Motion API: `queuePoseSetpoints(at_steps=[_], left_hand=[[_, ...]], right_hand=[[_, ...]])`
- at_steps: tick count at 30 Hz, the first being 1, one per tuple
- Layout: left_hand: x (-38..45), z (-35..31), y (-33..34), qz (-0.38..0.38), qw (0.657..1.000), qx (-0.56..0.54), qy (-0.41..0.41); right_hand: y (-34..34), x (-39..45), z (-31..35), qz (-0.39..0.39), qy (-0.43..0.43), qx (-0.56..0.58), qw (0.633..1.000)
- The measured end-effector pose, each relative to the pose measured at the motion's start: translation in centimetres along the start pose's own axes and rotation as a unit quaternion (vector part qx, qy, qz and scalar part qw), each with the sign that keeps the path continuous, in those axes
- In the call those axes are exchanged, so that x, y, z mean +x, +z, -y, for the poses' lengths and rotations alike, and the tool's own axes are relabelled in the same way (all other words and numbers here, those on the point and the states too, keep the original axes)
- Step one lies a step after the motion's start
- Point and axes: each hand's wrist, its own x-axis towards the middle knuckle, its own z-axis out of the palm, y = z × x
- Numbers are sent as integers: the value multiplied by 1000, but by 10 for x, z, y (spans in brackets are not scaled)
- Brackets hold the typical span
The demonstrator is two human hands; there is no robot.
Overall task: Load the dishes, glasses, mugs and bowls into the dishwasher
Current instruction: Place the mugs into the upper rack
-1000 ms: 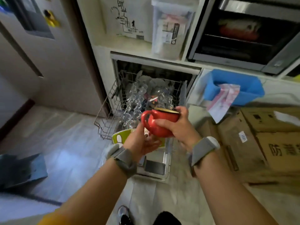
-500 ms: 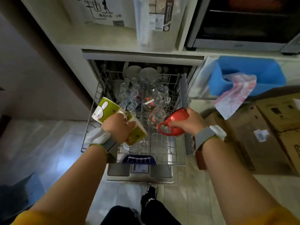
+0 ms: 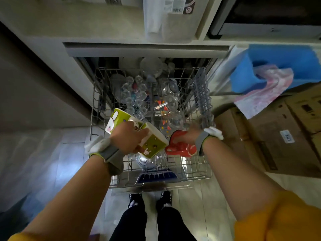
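The dishwasher's wire rack is pulled out in front of me, with several clear glasses in its back half. My left hand grips a green-and-white bowl with cartoon rabbits, tilted over the rack's front left. My right hand holds a red mug turned mouth-down, low against the rack's front right. The fingers of the right hand are blurred and partly hidden behind the mug.
A grey cutlery basket lines the rack's right side. Cardboard boxes stand on the floor to the right, under a blue bin with a pink-white cloth. My feet stand at the open door's front edge.
I have stepped close over the rack. The red mug went from upright in front of me to upside down at the rack's front right. The green bowl rose and tilted above the left side.
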Motion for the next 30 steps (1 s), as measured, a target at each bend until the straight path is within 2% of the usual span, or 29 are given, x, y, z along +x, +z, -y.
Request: queuePoseSetpoints(at_steps=[5,7,13,19,21,25,26,30], left_hand=[[15,8,-26,7,1000,-26,-10],[18,9,-33,2,999,-30,-13],[30,10,-46,10,999,-30,-9],[36,11,-44,21,999,-38,-11],[36,10,-42,22,999,-35,-10],[38,12,-37,28,999,-28,-11],[39,12,-36,29,999,-26,-12],[43,13,-33,29,999,-23,-16]], right_hand=[[3,19,13,22,51,67,996],[8,25,19,24,50,56,997],[13,36,33,-6,74,91,993],[25,45,48,26,86,-9,996],[28,43,45,40,59,-97,993],[26,31,59,52,51,-26,997],[24,31,65,78,30,-19,996],[27,52,58,81,57,61,993]])
